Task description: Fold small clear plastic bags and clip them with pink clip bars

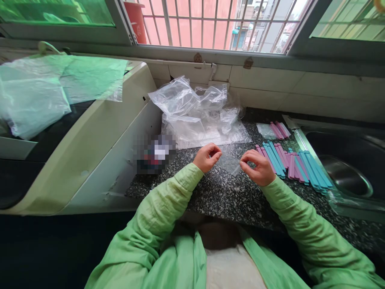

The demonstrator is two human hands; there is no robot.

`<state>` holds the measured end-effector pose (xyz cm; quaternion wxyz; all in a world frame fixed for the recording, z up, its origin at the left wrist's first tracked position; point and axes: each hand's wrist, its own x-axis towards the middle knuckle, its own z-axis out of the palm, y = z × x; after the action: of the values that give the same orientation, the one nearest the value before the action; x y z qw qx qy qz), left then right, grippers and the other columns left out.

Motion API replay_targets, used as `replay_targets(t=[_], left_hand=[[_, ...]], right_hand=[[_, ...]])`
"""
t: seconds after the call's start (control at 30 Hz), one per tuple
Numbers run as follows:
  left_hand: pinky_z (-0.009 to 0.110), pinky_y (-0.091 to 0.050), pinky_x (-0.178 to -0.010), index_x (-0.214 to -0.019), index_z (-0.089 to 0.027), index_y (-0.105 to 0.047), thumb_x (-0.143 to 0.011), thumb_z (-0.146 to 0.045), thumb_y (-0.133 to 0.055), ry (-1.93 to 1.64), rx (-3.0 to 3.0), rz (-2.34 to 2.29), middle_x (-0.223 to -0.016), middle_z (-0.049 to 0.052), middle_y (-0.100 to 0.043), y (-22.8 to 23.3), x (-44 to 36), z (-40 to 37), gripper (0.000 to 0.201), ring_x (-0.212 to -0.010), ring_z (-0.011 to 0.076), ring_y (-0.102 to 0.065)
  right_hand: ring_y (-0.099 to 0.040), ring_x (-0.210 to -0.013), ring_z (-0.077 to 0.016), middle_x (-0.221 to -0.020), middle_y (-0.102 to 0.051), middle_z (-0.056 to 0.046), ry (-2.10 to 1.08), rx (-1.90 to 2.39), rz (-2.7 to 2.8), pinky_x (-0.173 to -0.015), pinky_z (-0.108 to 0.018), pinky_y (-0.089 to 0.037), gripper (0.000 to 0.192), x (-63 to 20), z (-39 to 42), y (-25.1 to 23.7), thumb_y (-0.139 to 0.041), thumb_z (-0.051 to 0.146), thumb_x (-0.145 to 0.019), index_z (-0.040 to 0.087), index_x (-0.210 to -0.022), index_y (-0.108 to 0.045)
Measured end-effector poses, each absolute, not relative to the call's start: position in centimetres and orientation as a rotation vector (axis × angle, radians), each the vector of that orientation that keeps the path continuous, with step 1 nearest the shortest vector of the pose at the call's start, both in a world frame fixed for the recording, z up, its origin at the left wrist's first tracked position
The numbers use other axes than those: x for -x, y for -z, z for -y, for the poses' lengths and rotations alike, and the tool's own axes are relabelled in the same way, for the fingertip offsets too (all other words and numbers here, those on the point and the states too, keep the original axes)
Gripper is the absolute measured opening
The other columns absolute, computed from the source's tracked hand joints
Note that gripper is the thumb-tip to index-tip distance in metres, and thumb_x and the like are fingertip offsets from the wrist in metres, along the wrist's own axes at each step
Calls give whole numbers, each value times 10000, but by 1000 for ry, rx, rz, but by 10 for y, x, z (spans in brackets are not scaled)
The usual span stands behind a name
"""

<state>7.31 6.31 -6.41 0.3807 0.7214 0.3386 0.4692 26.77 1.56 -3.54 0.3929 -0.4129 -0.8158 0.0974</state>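
A small clear plastic bag (229, 162) is stretched between my two hands, just above the speckled stone counter. My left hand (207, 157) pinches its left side between thumb and fingers. At the opposite side, my right hand (258, 166) pinches the bag's edge. The bag looks flat, with nothing visible inside. To the right of my right hand lie rows of purple and teal flat sticks (314, 170). Behind them, a few purple sticks (279, 130) rest by a small clear packet (265, 131). A heap of clear plastic bags (197, 108) sits beyond my hands.
A sink (345, 172) is set into the counter (234, 200) at right. At left stands a large cream-coloured machine (99, 136) with plastic sheets (60, 80) on top. A blurred-out dark object (156, 154) lies beside it. A barred window (210, 24) is at the back.
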Motion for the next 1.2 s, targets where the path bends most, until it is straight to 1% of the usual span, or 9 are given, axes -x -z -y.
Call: replay_targets(t=[0.3,0.6,0.97,1.2], left_hand=[[222,-380,-559,-656,-143,-519,-732,-262,-525,-1183,-1811,-826,-631,-1,-485,62,-73,-62,142,-572,87,-427],[223,-379,-568,-695,-138,-534,-724,-374,-565,-1150,-1751,-746,-640,2,-490,63,-70,-62,240,-591,88,-430],[226,-384,-567,-668,-135,-547,-723,-390,-571,-1145,-1748,-764,-633,6,-494,61,-71,-61,261,-592,89,-437],[226,-377,-547,-658,-128,-541,-741,-374,-558,-1073,-1818,-712,-618,9,-498,62,-74,-58,260,-562,85,-426]], right_hand=[[-476,-609,-145,-604,-524,-8,-260,1038,2052,-597,-315,-399,153,-268,-15,35,-514,154,-753,210,-615,-473],[-467,-596,-140,-594,-511,0,-273,1010,2102,-597,-317,-395,155,-268,-14,37,-501,146,-751,211,-617,-458],[-466,-589,-134,-591,-506,2,-286,995,2085,-593,-316,-392,163,-268,-14,37,-500,145,-759,207,-615,-457],[-529,-667,-148,-677,-578,-20,-358,1036,2027,-641,-318,-426,72,-268,-14,39,-545,197,-764,197,-692,-543]])
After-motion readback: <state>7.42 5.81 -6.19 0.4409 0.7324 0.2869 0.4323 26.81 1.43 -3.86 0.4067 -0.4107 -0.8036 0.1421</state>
